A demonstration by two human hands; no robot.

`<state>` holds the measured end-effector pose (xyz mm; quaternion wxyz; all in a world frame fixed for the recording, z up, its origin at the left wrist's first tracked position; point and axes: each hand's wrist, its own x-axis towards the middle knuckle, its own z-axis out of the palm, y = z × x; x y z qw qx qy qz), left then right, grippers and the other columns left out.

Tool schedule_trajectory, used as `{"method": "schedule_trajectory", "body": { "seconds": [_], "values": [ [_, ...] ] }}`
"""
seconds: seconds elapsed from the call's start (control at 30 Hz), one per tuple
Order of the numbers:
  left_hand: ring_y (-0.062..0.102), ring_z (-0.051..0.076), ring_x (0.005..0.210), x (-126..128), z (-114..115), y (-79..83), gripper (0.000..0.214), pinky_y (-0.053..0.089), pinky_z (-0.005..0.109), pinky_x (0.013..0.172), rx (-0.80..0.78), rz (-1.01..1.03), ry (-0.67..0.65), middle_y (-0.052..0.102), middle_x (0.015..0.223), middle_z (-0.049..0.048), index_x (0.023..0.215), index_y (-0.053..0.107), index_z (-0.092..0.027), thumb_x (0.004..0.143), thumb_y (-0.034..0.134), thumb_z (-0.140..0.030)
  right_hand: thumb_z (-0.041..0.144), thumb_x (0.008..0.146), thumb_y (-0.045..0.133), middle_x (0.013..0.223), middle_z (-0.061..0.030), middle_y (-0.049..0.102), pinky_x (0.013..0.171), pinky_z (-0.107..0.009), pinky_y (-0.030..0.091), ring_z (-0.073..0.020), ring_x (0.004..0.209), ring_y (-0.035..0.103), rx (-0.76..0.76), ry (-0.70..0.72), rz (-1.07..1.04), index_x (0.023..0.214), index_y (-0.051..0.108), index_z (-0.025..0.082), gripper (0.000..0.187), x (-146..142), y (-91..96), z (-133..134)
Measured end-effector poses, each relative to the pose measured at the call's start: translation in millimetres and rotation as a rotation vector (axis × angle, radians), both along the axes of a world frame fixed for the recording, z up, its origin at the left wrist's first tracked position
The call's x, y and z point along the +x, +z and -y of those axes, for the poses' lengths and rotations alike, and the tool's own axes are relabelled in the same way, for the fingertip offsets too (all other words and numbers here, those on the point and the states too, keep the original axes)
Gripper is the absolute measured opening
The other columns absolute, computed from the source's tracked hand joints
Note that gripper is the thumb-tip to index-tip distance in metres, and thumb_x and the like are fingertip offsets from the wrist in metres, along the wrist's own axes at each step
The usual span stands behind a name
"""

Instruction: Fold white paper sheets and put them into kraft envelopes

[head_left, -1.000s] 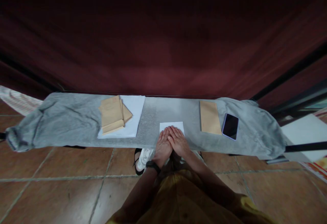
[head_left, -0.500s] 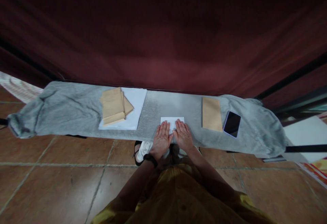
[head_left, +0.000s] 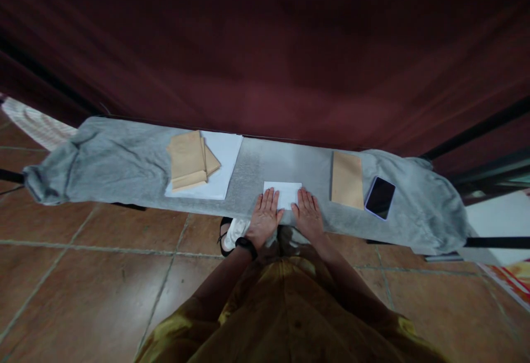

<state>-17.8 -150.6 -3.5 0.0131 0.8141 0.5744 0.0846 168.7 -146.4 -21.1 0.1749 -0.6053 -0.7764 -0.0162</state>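
A small white piece of paper (head_left: 285,194), seemingly folded, lies flat on the grey cloth (head_left: 248,169) in front of me. My left hand (head_left: 265,216) rests flat over its left edge, fingers stretched out. On its right edge lies my right hand (head_left: 308,215), also flat with the fingers extended. The middle of the paper shows between the two hands. Nothing is gripped by either hand.
To the left, several brown paper envelopes (head_left: 188,158) lie on a stack of white sheets (head_left: 226,175). A single brown envelope (head_left: 346,180) and a phone (head_left: 380,198) lie to the right. A dark red curtain (head_left: 265,75) hangs behind the cloth-covered bench.
My hands have slid apart, the left toward the left edge of the paper and the right toward its right edge. More of the paper's middle now shows. The camera view has shifted slightly.
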Motion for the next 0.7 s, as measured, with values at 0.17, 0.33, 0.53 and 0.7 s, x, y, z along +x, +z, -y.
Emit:
{"method": "schedule_trajectory", "body": {
  "seconds": [0.17,0.33,0.53,0.7],
  "values": [
    [0.020,0.029,0.158,0.6,0.7,0.5,0.066,0.022,0.052,0.128,0.000,0.017,-0.002,0.025,0.168,0.0213,0.162,0.020,-0.005,0.106,0.034,-0.038,0.031,0.107,0.038,0.159,-0.0219,0.044,0.121,-0.053,0.030,-0.0323,0.147,0.042,-0.002,-0.023,0.022,0.156,0.040,0.002,0.057,5.4,1.3,3.0],
    [0.020,0.029,0.158,-0.4,1.2,-0.9,0.065,0.023,0.051,0.128,0.005,0.034,0.012,0.025,0.167,0.0213,0.162,0.023,-0.005,0.107,0.033,-0.039,0.029,0.107,0.035,0.159,-0.0205,0.045,0.121,-0.053,0.029,-0.0321,0.147,0.042,-0.006,-0.042,0.040,0.156,0.040,0.003,0.056,7.6,-0.6,3.4],
    [0.023,0.029,0.157,-6.3,0.6,-5.6,0.071,0.025,0.052,0.127,0.013,0.078,0.046,0.027,0.167,0.0208,0.162,0.023,-0.006,0.105,0.036,-0.047,0.029,0.106,0.035,0.158,-0.0173,0.047,0.120,-0.051,0.029,-0.0320,0.145,0.043,-0.007,-0.056,0.048,0.156,0.042,0.006,0.055,8.8,-0.9,2.6],
    [0.025,0.030,0.157,-14.4,1.7,-4.8,0.071,0.025,0.051,0.127,0.014,0.092,0.076,0.029,0.167,0.0204,0.160,0.027,-0.006,0.105,0.038,-0.048,0.027,0.106,0.034,0.160,-0.0140,0.046,0.121,-0.049,0.029,-0.0316,0.145,0.043,-0.030,-0.074,0.061,0.153,0.046,0.008,0.052,10.9,2.7,3.1]
  ]
}}
